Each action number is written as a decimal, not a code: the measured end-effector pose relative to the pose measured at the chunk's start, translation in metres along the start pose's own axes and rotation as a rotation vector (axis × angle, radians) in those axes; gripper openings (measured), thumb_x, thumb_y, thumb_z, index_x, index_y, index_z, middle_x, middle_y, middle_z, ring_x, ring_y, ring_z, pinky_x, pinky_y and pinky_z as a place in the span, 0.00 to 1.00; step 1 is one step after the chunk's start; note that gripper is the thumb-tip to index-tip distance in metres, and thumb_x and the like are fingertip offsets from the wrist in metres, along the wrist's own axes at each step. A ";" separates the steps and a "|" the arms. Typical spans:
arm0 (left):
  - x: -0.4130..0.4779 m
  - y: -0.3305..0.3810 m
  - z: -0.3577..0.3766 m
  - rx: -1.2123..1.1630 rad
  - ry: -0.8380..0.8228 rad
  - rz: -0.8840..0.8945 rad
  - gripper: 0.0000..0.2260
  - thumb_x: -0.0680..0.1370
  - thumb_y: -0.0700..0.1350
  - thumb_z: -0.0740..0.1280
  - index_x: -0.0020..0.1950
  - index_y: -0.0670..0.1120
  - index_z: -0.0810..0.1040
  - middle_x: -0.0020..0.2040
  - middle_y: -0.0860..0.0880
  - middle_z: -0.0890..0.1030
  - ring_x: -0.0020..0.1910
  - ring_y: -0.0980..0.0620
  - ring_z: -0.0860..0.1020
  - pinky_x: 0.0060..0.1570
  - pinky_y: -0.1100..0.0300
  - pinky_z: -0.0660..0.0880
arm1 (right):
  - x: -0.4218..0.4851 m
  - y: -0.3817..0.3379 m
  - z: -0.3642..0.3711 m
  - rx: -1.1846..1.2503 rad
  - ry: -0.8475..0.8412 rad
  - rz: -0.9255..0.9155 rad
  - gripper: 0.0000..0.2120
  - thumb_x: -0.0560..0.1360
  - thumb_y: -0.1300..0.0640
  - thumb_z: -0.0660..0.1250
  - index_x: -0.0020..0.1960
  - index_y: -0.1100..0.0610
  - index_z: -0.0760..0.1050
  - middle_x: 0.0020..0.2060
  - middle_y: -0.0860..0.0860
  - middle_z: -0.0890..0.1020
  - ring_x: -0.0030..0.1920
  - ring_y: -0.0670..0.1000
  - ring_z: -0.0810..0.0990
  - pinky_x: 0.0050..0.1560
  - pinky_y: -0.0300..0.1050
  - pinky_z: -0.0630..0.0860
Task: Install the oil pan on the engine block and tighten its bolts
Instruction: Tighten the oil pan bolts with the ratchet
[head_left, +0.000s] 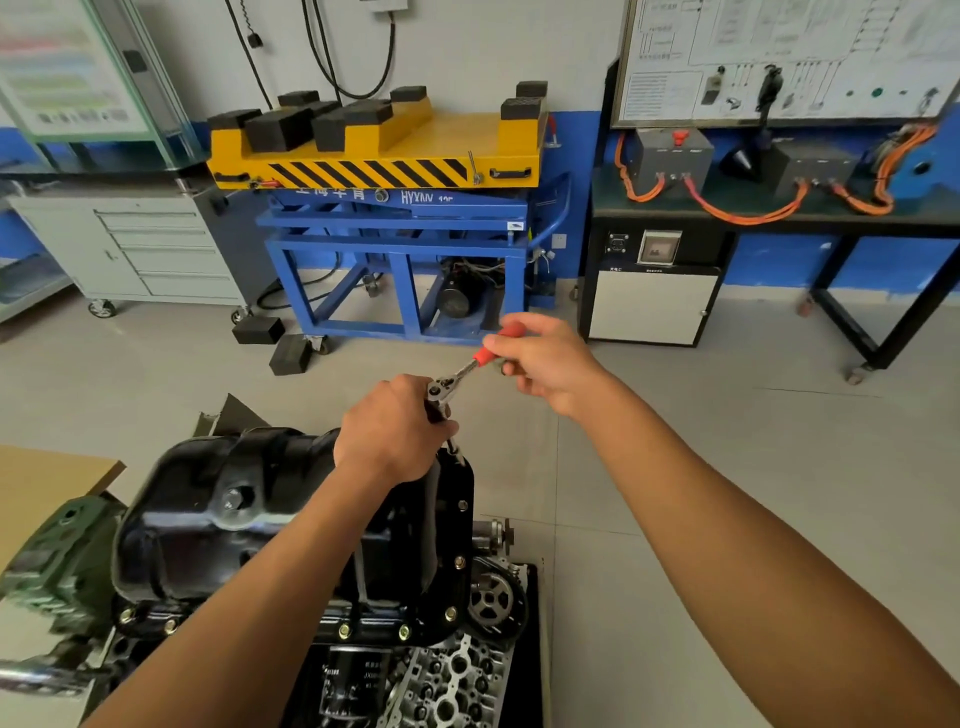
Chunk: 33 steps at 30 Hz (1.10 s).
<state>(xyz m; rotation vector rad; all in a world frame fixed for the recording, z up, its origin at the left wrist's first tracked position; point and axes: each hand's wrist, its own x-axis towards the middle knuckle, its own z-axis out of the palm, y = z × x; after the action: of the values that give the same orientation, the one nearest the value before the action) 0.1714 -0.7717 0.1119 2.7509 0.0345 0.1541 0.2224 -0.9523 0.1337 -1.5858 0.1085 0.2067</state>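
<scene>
Grey floor tiles (727, 467) lie open to the right of the work and ahead of it, as far as a blue cart (395, 244) with a yellow top, two black blocks (291, 354) on the floor by its wheel, and a drawer cabinet (150, 249) with all its drawers closed. A sheet of cardboard (47, 483) reaches in from the left edge.

Low in the middle, the black oil pan (208, 519) sits bottom-up on the engine (363, 621), and bolts (451, 614) show along its near and right rim. A toothed wheel (493, 603) stands just beside the right rim.

At the pan's far right corner, the left hand (389, 431) has its fingers clenched around the shaft under the head of a ratchet (457, 376). The right hand (545, 364) has its fingers grasping the red handle out over the open floor.
</scene>
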 end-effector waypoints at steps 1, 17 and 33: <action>0.000 0.000 0.000 0.000 -0.003 0.001 0.08 0.74 0.55 0.74 0.45 0.55 0.78 0.43 0.52 0.81 0.43 0.47 0.80 0.39 0.55 0.70 | 0.006 -0.003 0.008 0.011 -0.002 -0.002 0.17 0.75 0.60 0.73 0.63 0.53 0.75 0.45 0.54 0.86 0.32 0.45 0.75 0.32 0.38 0.71; -0.001 0.002 0.004 0.069 0.036 0.019 0.08 0.74 0.57 0.70 0.46 0.54 0.77 0.42 0.51 0.80 0.41 0.45 0.78 0.39 0.54 0.71 | -0.002 0.014 -0.026 -0.318 -0.015 -0.283 0.13 0.72 0.50 0.76 0.52 0.51 0.74 0.45 0.57 0.85 0.38 0.52 0.81 0.35 0.43 0.75; -0.003 0.002 0.004 0.056 0.057 0.012 0.08 0.74 0.55 0.72 0.45 0.52 0.77 0.42 0.49 0.81 0.39 0.43 0.78 0.38 0.54 0.72 | -0.102 0.040 -0.012 -0.853 -0.363 -0.215 0.14 0.77 0.41 0.67 0.43 0.49 0.67 0.32 0.45 0.72 0.27 0.42 0.69 0.31 0.42 0.68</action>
<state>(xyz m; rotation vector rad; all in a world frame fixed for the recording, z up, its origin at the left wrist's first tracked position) 0.1686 -0.7749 0.1087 2.8027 0.0386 0.2380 0.1159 -0.9717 0.1146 -2.3539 -0.4936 0.4015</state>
